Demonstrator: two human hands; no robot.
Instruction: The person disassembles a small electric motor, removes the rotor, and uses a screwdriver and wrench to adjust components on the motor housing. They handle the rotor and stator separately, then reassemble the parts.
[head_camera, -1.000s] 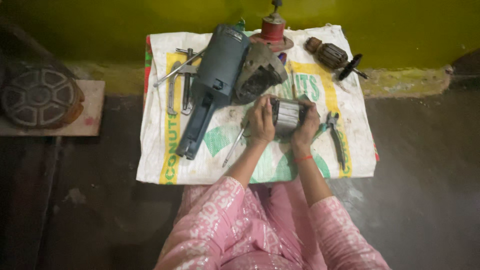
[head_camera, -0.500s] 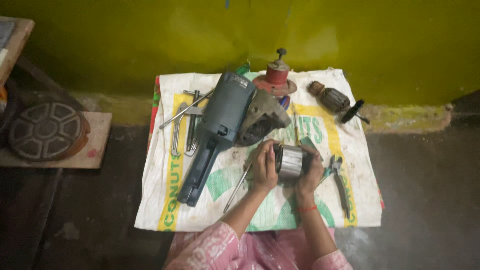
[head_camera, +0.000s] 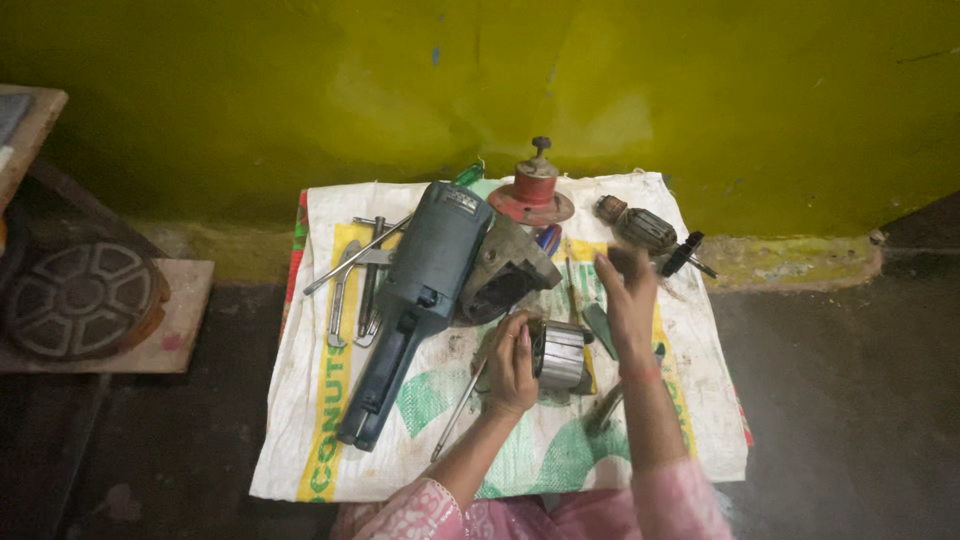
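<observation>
Hands apart: our left hand (head_camera: 512, 362) clamps stator (head_camera: 560, 354) on sack (head_camera: 640, 430); right hand (head_camera: 628, 300) lifted, open, empty. One-handed grip, so we judge stator could roll toward pliers (head_camera: 605, 408).

Only real package here is a flattened white woven sack (head_camera: 330, 440) lying spread on the floor just below the yellow-green wall (head_camera: 300, 90), showing a yellow stripe, green printing and a red edge. Sitting on the sack, the blue-grey power tool (head_camera: 420, 300) is wearing a small dark rectangular label (head_camera: 461, 202).
</observation>
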